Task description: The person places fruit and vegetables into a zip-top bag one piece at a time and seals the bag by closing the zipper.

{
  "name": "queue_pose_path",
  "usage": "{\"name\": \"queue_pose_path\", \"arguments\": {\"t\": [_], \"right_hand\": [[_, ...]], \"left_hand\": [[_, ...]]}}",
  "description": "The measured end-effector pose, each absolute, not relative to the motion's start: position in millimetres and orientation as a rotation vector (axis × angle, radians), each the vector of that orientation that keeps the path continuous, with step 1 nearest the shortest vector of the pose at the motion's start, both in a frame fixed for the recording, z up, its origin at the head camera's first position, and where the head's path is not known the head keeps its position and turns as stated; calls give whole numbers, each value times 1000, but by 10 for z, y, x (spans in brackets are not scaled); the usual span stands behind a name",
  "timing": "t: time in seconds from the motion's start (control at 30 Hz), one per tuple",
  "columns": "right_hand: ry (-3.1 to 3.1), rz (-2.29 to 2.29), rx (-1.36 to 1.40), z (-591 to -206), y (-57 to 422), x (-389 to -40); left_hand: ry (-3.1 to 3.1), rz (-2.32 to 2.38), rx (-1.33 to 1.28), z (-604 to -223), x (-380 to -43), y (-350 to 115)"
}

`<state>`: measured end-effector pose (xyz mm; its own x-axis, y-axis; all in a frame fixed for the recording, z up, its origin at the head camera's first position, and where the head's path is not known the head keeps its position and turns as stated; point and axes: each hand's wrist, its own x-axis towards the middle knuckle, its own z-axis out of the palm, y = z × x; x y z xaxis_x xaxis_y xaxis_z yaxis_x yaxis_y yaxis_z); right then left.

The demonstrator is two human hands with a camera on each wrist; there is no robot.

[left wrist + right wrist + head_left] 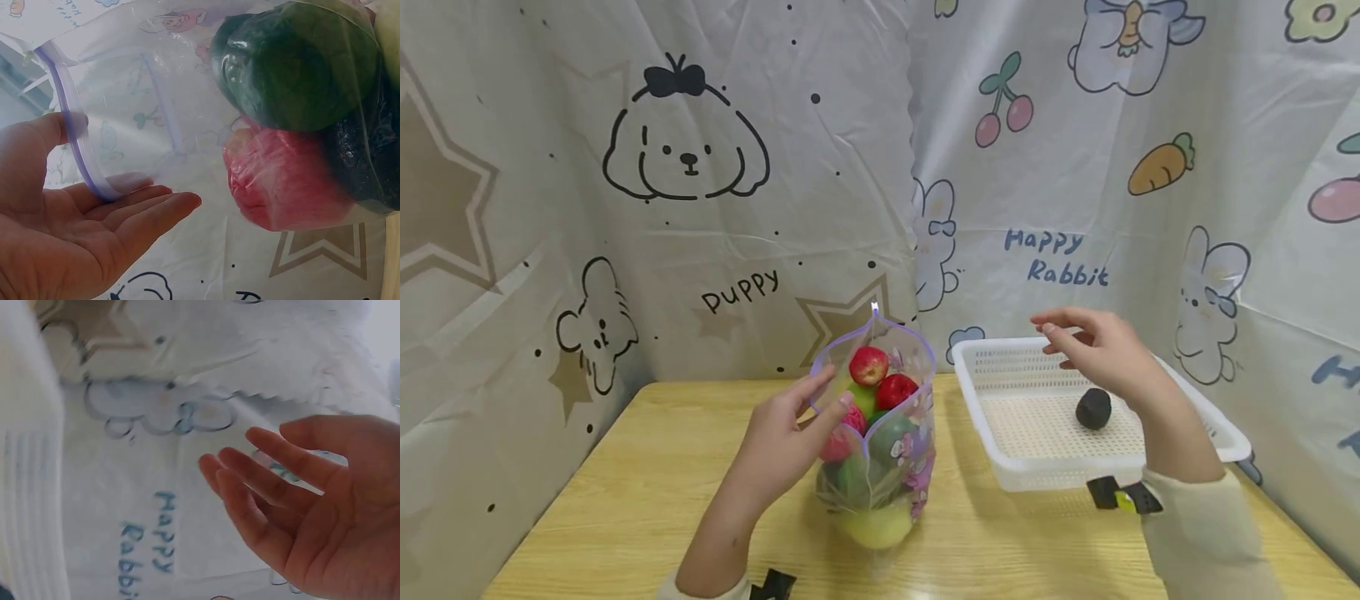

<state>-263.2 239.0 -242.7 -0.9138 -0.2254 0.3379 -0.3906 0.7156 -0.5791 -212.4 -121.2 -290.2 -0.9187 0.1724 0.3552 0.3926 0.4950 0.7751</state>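
Observation:
A clear zip bag (925, 433) with a purple rim stands on the table, packed with fruit. Two red apples (868, 366) lie near its mouth, with a green piece, a pink-red piece (281, 181) and a dark green one (300, 69) lower down. My left hand (797, 429) is at the left side of the bag's rim, thumb and fingers spread apart and fairly straight. In the left wrist view the thumb overlaps the purple rim (72, 125). Holding nothing, my right hand (1101, 350) hovers over the white basket (981, 417) with relaxed fingers. A dark round fruit (1093, 408) lies in the basket.
The bag and basket sit side by side on a wooden table (685, 467). Behind and along both sides hangs a printed cloth (820, 200) with cartoon animals. A zip slider (875, 309) sticks up at the bag's far rim.

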Motion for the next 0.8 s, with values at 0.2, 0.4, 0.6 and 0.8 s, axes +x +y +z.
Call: {"name": "queue_pose_path", "arguments": {"t": [0.2, 0.4, 0.6, 0.8], "right_hand": [[-3037, 714, 543, -2412, 2634, -3192], [-3505, 706, 301, -2510, 2904, -3565], [-3500, 824, -190, -2795, 3175, -3662], [-3534, 922, -385, -2992, 3235, -3718]], "left_hand": [[-2502, -1375, -492, -2869, -2100, -1251], [-2501, -1397, -478, -2864, -2102, -1315], [-2493, -1455, -445, -2862, -2085, -1321], [-2490, -1460, -420, -2860, -2077, -1330]]}}
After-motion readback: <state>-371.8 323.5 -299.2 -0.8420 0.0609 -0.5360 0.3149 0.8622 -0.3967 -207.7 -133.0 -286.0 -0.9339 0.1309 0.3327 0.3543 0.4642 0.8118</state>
